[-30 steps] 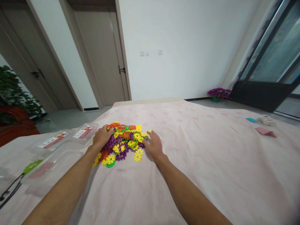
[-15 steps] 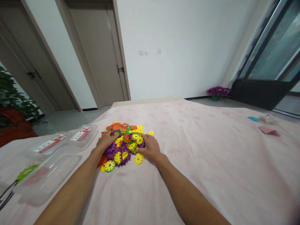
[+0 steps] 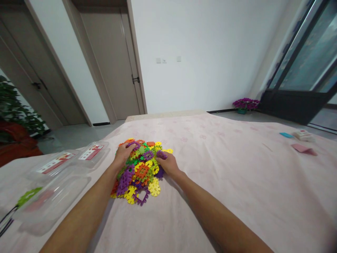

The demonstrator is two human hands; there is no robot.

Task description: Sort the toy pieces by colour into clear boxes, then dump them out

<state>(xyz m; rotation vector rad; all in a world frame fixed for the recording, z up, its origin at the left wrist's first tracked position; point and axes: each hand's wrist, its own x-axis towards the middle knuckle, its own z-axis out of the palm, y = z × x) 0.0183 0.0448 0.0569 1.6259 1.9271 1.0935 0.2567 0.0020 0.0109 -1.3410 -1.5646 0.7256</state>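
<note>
A heap of colourful plastic snowflake building pieces (image 3: 142, 171) in yellow, orange, purple and green lies on the pink bedspread (image 3: 223, 189). At the heap's far left side, my left hand (image 3: 123, 155) is closed on a purple piece (image 3: 134, 145) between thumb and fingers. Over on the right side, my right hand (image 3: 170, 164) grips another purple piece (image 3: 161, 154); its other fingers are partly hidden. A square purple frame-shaped piece (image 3: 142, 196) and a yellow round piece (image 3: 154, 187) lie at the near edge of the heap.
Left of my arm lie an open clear plastic box (image 3: 63, 191) and labelled clear lids or boxes (image 3: 92, 154). A green piece (image 3: 28, 196) and dark cords (image 3: 6, 221) are beside them. Far right are a pink cloth (image 3: 304, 149), a white packet (image 3: 303, 135) and a blue item (image 3: 286, 135).
Both hands have shifted up out of the heap, and each now has a purple piece in it. The pieces have been turned over and spread towards me, showing more green and orange.
</note>
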